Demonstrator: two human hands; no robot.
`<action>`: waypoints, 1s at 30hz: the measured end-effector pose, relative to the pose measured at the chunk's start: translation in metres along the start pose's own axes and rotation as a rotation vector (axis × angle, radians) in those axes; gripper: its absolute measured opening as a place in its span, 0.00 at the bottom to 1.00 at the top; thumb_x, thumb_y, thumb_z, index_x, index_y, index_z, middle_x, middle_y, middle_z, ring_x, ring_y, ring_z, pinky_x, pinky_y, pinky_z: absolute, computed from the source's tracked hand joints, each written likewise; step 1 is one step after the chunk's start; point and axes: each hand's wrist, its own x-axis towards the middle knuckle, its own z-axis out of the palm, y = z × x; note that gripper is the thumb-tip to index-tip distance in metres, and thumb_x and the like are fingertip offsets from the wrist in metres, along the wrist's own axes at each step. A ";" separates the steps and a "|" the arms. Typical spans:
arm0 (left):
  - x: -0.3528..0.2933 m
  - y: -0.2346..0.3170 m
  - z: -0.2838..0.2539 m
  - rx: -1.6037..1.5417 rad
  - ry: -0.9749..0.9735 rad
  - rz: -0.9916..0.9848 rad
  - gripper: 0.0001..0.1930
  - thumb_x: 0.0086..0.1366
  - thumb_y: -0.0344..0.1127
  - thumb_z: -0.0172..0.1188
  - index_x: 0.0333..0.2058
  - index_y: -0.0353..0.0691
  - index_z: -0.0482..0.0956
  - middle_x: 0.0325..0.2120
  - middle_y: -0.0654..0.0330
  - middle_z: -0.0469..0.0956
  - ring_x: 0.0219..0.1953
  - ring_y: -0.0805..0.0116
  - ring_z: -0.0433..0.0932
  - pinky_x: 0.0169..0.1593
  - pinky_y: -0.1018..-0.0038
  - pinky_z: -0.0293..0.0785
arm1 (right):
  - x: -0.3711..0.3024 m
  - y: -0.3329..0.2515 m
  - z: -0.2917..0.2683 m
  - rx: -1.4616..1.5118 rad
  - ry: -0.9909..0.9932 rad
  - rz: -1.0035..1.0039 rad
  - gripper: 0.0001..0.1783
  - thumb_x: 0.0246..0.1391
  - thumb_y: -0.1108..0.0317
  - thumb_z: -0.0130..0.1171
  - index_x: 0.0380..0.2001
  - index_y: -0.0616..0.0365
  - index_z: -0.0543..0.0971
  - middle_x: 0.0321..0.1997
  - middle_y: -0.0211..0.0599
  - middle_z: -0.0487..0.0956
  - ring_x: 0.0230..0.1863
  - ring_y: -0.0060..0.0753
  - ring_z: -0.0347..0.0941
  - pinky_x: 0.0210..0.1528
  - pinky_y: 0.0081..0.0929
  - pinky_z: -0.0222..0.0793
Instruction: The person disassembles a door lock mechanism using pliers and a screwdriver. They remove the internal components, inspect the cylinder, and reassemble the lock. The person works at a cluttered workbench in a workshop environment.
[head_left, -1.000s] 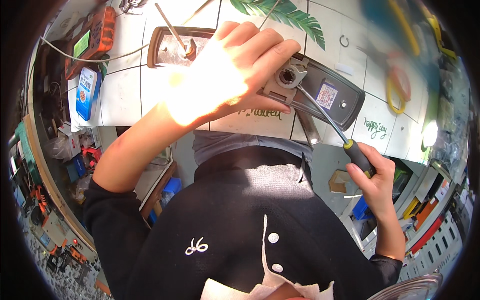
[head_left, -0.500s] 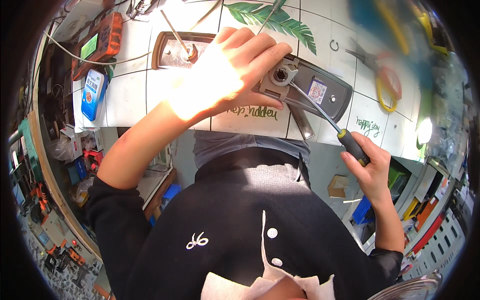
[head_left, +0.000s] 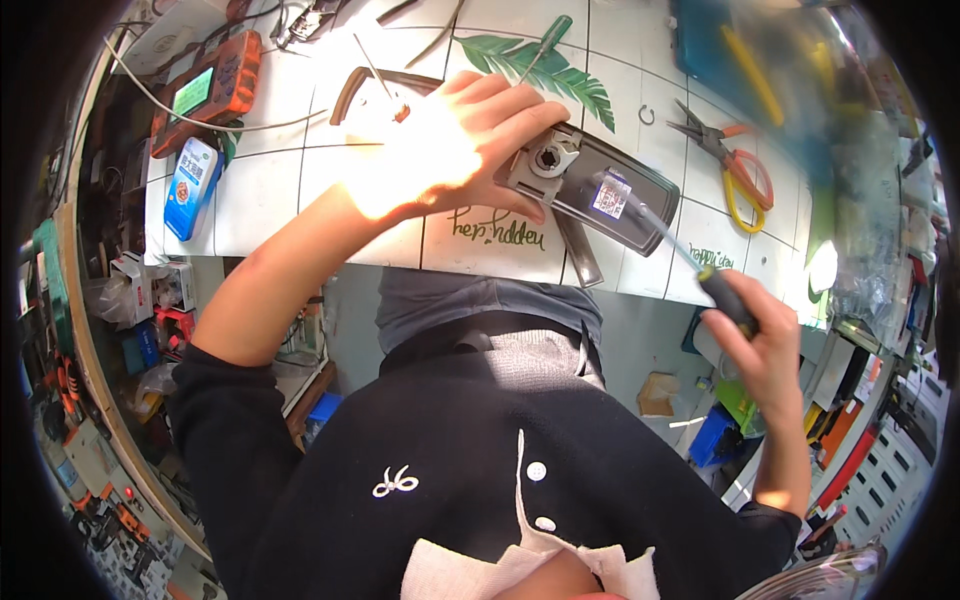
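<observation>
My left hand (head_left: 490, 140), partly washed out by sunlight, grips a long dark lock panel (head_left: 655, 190) across its middle. Between its fingers and thumb sits a silvery metal mechanism (head_left: 550, 160) with a round socket. A brown-rimmed end (head_left: 345, 100) shows beyond the hand; the part between is covered. From beneath the panel a flat metal bar (head_left: 580, 255) sticks out toward me. My right hand (head_left: 765, 335) is closed round the black handle of a screwdriver (head_left: 727, 296). Its blurred shaft points at the panel near a printed sticker (head_left: 612, 195); whether the tip touches cannot be told.
Orange-and-yellow-handled pliers (head_left: 735, 165) and a small open ring (head_left: 646, 115) lie right of the panel. Beyond it is a green-handled screwdriver (head_left: 548, 42). An orange device with a screen (head_left: 205, 95) and a blue-white box (head_left: 192, 188) stand left, with a cable (head_left: 240, 128) nearby.
The screwdriver's tip has come away from the mechanism and moved right over the panel. My right hand has drawn back slightly right and nearer; my left hand keeps its grip.
</observation>
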 end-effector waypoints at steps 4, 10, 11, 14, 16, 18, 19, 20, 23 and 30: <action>-0.001 -0.010 -0.004 -0.018 -0.039 0.071 0.47 0.39 0.58 0.72 0.58 0.43 0.70 0.45 0.60 0.77 0.51 0.61 0.75 0.58 0.65 0.66 | 0.005 0.001 -0.009 -0.080 -0.066 0.023 0.19 0.49 0.67 0.67 0.43 0.64 0.79 0.33 0.45 0.81 0.31 0.38 0.79 0.37 0.26 0.73; -0.005 -0.011 0.000 0.034 -0.026 0.004 0.56 0.34 0.67 0.68 0.63 0.45 0.66 0.47 0.59 0.77 0.51 0.58 0.74 0.62 0.59 0.65 | 0.015 0.003 0.002 -0.084 -0.045 -0.018 0.19 0.48 0.67 0.68 0.44 0.63 0.79 0.33 0.44 0.81 0.32 0.39 0.79 0.37 0.27 0.74; -0.004 -0.012 0.001 0.036 0.018 -0.017 0.51 0.37 0.64 0.70 0.58 0.41 0.69 0.45 0.59 0.77 0.51 0.61 0.75 0.60 0.63 0.64 | 0.016 0.002 0.000 -0.097 -0.040 -0.029 0.20 0.48 0.67 0.69 0.44 0.63 0.79 0.33 0.44 0.81 0.32 0.39 0.79 0.38 0.27 0.74; -0.003 -0.016 0.002 0.012 0.063 0.060 0.49 0.38 0.69 0.67 0.54 0.39 0.71 0.42 0.60 0.77 0.47 0.62 0.76 0.54 0.66 0.68 | 0.025 -0.001 -0.008 -0.160 -0.069 -0.040 0.20 0.47 0.68 0.70 0.44 0.62 0.79 0.34 0.44 0.81 0.32 0.39 0.80 0.38 0.27 0.74; -0.001 -0.021 0.000 -0.103 0.014 0.038 0.34 0.47 0.55 0.70 0.46 0.36 0.73 0.34 0.59 0.75 0.39 0.60 0.77 0.51 0.63 0.68 | 0.034 -0.002 -0.015 -0.181 -0.081 -0.097 0.20 0.45 0.71 0.69 0.44 0.63 0.79 0.33 0.43 0.80 0.31 0.37 0.78 0.37 0.26 0.73; -0.001 -0.027 -0.005 -0.147 -0.067 0.079 0.40 0.43 0.63 0.69 0.46 0.33 0.73 0.32 0.59 0.74 0.37 0.59 0.76 0.44 0.67 0.68 | 0.046 -0.003 -0.022 -0.220 -0.102 -0.196 0.21 0.44 0.75 0.67 0.44 0.64 0.78 0.33 0.42 0.80 0.30 0.32 0.75 0.36 0.23 0.70; 0.000 -0.029 -0.006 -0.149 -0.054 0.113 0.39 0.45 0.63 0.67 0.46 0.34 0.74 0.31 0.59 0.74 0.35 0.60 0.75 0.43 0.67 0.68 | 0.051 -0.004 -0.025 -0.232 -0.128 -0.190 0.21 0.43 0.76 0.67 0.45 0.63 0.78 0.32 0.43 0.79 0.29 0.35 0.75 0.35 0.24 0.70; 0.002 -0.032 -0.007 -0.145 -0.041 0.145 0.39 0.47 0.64 0.65 0.45 0.34 0.74 0.31 0.59 0.74 0.34 0.60 0.75 0.42 0.67 0.68 | 0.054 -0.006 -0.029 -0.292 -0.134 -0.223 0.21 0.42 0.75 0.68 0.44 0.62 0.79 0.31 0.43 0.79 0.28 0.35 0.75 0.33 0.25 0.70; 0.006 -0.037 -0.005 -0.203 0.052 0.243 0.34 0.52 0.61 0.62 0.44 0.34 0.74 0.29 0.60 0.73 0.31 0.62 0.74 0.39 0.69 0.68 | 0.056 -0.017 -0.041 -0.453 -0.152 -0.292 0.21 0.40 0.74 0.70 0.43 0.60 0.80 0.27 0.41 0.76 0.23 0.34 0.74 0.26 0.25 0.69; 0.010 -0.040 0.007 -0.228 0.094 0.254 0.16 0.54 0.39 0.60 0.39 0.36 0.75 0.26 0.62 0.72 0.27 0.65 0.73 0.34 0.71 0.67 | 0.063 -0.030 -0.049 -0.460 -0.164 -0.288 0.23 0.37 0.77 0.70 0.42 0.62 0.79 0.23 0.40 0.71 0.22 0.35 0.71 0.25 0.25 0.66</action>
